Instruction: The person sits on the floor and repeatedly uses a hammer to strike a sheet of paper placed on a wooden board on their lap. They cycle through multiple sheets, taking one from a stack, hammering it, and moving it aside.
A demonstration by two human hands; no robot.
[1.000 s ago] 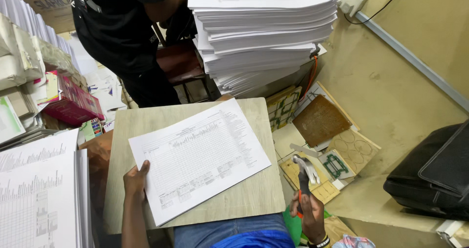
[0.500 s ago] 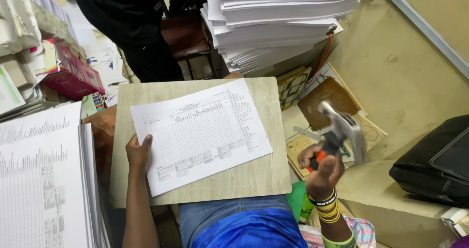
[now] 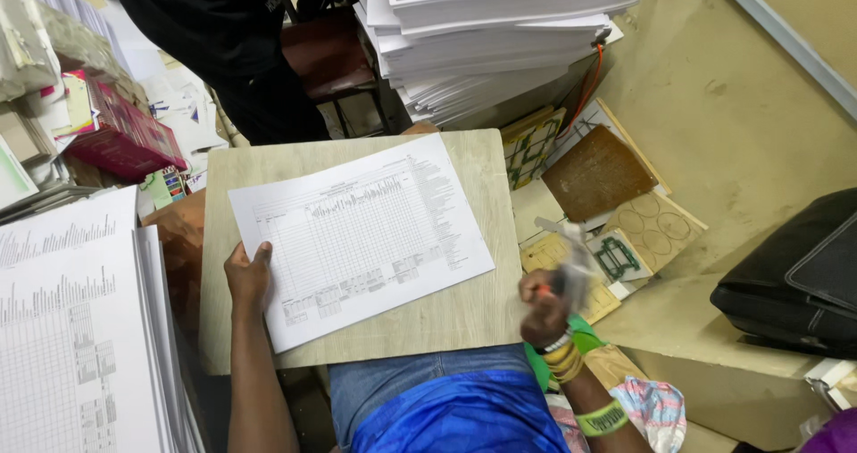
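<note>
A printed sheet with a ruled table lies at a slant on a pale wooden board across my lap. My left hand presses flat on the sheet's left edge. My right hand is by the board's right edge, closed around a metal stapler-like tool with an orange part. The tool is blurred by motion and its exact shape is hard to make out.
A tall pile of white paper stands behind the board, and another printed stack is at my left. A person in black stands by a dark chair. Cardboard pieces and a black bag lie on the floor at right.
My right hand lifted the tool from low beside my leg, then swung it in toward the board's right edge. My left hand stayed on the sheet.
</note>
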